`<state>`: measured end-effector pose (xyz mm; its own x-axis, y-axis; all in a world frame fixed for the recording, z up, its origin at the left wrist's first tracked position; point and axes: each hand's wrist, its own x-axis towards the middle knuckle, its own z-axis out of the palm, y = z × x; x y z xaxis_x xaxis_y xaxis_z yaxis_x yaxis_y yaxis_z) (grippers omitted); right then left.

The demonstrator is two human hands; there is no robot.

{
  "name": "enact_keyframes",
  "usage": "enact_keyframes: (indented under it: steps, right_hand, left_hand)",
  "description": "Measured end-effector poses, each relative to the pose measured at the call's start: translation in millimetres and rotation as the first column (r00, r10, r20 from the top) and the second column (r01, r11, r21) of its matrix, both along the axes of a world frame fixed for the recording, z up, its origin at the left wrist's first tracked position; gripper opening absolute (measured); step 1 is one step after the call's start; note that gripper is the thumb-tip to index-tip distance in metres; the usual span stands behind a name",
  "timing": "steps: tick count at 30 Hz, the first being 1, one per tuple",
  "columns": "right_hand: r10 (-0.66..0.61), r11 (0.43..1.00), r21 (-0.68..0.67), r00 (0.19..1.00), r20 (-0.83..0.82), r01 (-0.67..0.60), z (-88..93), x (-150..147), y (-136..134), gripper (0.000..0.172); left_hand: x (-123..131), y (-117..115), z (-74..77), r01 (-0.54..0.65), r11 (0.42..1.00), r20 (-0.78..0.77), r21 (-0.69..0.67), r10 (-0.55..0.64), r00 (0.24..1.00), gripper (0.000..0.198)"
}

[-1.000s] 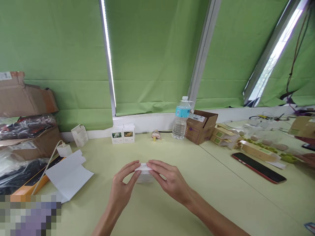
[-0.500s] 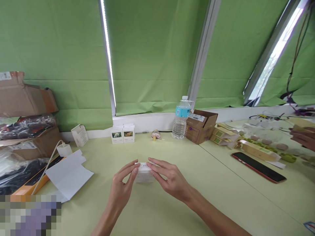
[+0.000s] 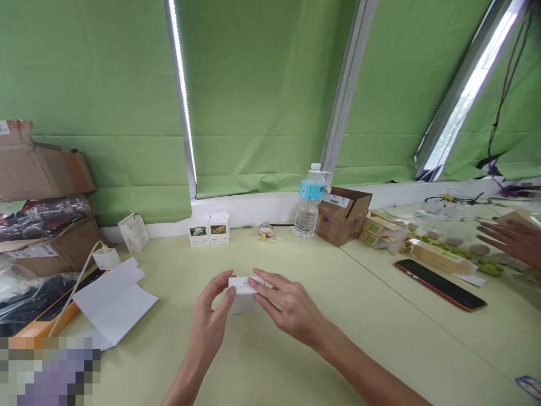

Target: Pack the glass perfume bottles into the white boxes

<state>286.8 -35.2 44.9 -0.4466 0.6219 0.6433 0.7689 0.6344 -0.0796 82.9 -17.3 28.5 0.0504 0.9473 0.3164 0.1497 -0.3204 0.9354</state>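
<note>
A small white carton (image 3: pixel 245 305) with dark print on its top stands on the table in front of me. My left hand (image 3: pixel 210 316) is closed around its left side, thumb at the near corner and fingers behind. From the right, my right hand (image 3: pixel 293 309) grips the carton, its fingertips pressed on the top and right edge. Beyond the hands are two white cartons with flower pictures (image 3: pixel 209 230) side by side, and a round glass bottle with a gold-coloured part (image 3: pixel 266 230).
A water bottle (image 3: pixel 306 217) and an open brown cardboard box (image 3: pixel 343 216) stand at the back. On the right lie a phone (image 3: pixel 440 285) and pale cartons (image 3: pixel 442 256); another person's hand (image 3: pixel 513 239) is above them. White folded card (image 3: pixel 116 301) and stacked boxes (image 3: pixel 54 242) occupy the left.
My right index finger has moved left onto the carton's top, and my left fingers have shifted slightly. Another person's hand has appeared at the far right.
</note>
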Motion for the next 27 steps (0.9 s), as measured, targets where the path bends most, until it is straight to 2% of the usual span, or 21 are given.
enact_keyframes:
  steps: [3, 5, 8, 10, 12, 14, 16, 18, 20, 24, 25, 27]
  right_hand:
    - [-0.029, 0.999, -0.026, 0.999, -0.018, 0.029, -4.3, -1, 2, 0.039]
    - [-0.069, 0.996, -0.070, 0.994, -0.085, 0.063, -8.6, -1, 4, 0.042]
    - [-0.149, 0.971, -0.220, 0.960, -0.236, 0.096, -13.2, -1, 8, 0.045]
    - [-0.134, 0.928, -0.372, 0.939, -0.318, 0.007, -12.3, -3, 7, 0.044]
    - [-0.057, 0.861, -0.484, 0.916, -0.397, -0.156, -8.1, -5, 5, 0.048]
    - [0.026, 0.787, -0.535, 0.883, -0.468, -0.307, -2.4, -7, 0, 0.061]
    - [0.087, 0.715, -0.569, 0.860, -0.504, -0.406, 2.6, -11, -4, 0.070]
    - [0.133, 0.638, -0.611, 0.849, -0.512, -0.469, 5.4, -14, -8, 0.064]
    - [0.132, 0.595, -0.635, 0.839, -0.528, -0.493, 5.4, -18, -10, 0.049]
    - [-0.019, 0.581, -0.663, 0.806, -0.591, -0.472, -1.2, -22, -8, 0.034]
    - [-0.057, 0.575, -0.672, 0.796, -0.603, -0.467, -3.8, -22, -6, 0.034]
    - [-0.117, 0.578, -0.682, 0.781, -0.614, -0.449, -9.7, -22, -2, 0.037]
  left_hand:
    - [5, -4, -1.3, -0.009, 1.000, -0.019, -0.012, 0.009, 1.000, 0.043]
    - [7, -7, -3.6, 0.016, 1.000, -0.042, -0.022, -0.017, 0.999, 0.043]
    - [5, -8, -6.4, 0.034, 0.999, -0.053, -0.042, -0.036, 0.998, 0.046]
    - [3, -6, -6.9, 0.050, 0.998, -0.044, -0.037, -0.052, 0.998, 0.047]
    - [0, -4, -7.3, 0.085, 0.996, -0.028, -0.028, -0.086, 0.996, 0.045]
    - [-1, -2, -9.0, 0.119, 0.992, -0.007, -0.048, -0.119, 0.993, 0.040]
    - [-3, -1, -11.5, 0.132, 0.988, 0.008, -0.079, -0.132, 0.991, 0.047]
    - [-5, -1, -12.9, 0.141, 0.985, 0.016, -0.098, -0.140, 0.990, 0.067]
    - [-9, 0, -11.3, 0.196, 0.974, 0.026, -0.111, -0.194, 0.981, 0.077]
    - [-15, 5, -4.8, 0.414, 0.895, 0.057, -0.164, -0.411, 0.910, 0.050]
    - [-16, 7, -4.7, 0.419, 0.893, 0.072, -0.167, -0.413, 0.908, 0.045]
    - [-17, 10, -7.1, 0.335, 0.931, 0.115, -0.143, -0.320, 0.940, 0.042]
